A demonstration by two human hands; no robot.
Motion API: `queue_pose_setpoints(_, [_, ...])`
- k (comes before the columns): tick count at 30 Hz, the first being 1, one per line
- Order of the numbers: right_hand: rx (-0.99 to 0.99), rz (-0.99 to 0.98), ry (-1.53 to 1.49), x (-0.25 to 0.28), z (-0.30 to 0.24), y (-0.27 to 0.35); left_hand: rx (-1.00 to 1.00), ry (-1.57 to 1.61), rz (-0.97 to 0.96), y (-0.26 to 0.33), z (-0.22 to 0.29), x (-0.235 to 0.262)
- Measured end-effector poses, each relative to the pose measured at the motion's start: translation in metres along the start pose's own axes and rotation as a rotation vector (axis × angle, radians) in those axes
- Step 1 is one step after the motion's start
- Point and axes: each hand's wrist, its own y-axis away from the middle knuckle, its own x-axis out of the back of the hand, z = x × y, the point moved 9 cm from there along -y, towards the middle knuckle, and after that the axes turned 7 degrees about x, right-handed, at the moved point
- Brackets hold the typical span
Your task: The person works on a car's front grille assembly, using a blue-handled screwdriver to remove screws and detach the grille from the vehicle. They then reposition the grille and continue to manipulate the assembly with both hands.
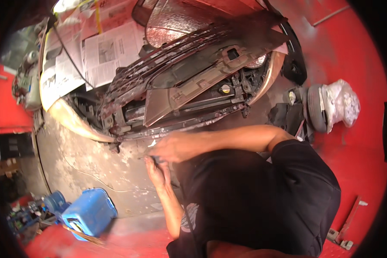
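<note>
My left hand [158, 173] and my right hand [173, 147] meet in front of the car's stripped front end, close to my body. The fingers of both are drawn together around something small and dark, mostly covered by them. A thin dark tip pokes out to the left of the fingertips, and a scrap of white shows above the right hand's fingers. Motion smears the right hand a little. Beyond them, a dark mesh grille [133, 79] and a long grey-brown trim panel [193, 88] lie slanted across the open front of the car.
Newspaper sheets [112, 53] cover part of the car. A blue plastic bin [91, 213] stands at the lower left, a straw broom [85, 235] beside it. At right is a plastic-wrapped bundle [342, 104] by a round black object. A thin cable [99, 178] crosses the stained floor.
</note>
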Motion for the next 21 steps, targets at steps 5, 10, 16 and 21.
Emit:
queue_pose_setpoints(5, [0.064,0.327,0.926,0.213,0.071,0.073,-0.061,-0.28,0.216,-0.012,0.023,-0.027])
queue_pose_setpoints(10, [-0.684,0.749,0.739,0.419,0.271,0.217,-0.365,-0.47,0.401,-0.001,0.08,-0.091])
queue_pose_setpoints(16, [-0.886,0.318,0.681,0.437,0.451,0.217,-0.749,-1.341,0.552,0.008,0.098,-0.194])
queue_pose_setpoints(21, [-0.828,0.323,0.716,0.438,0.484,0.208,-0.694,-1.642,0.507,-0.03,0.081,-0.244])
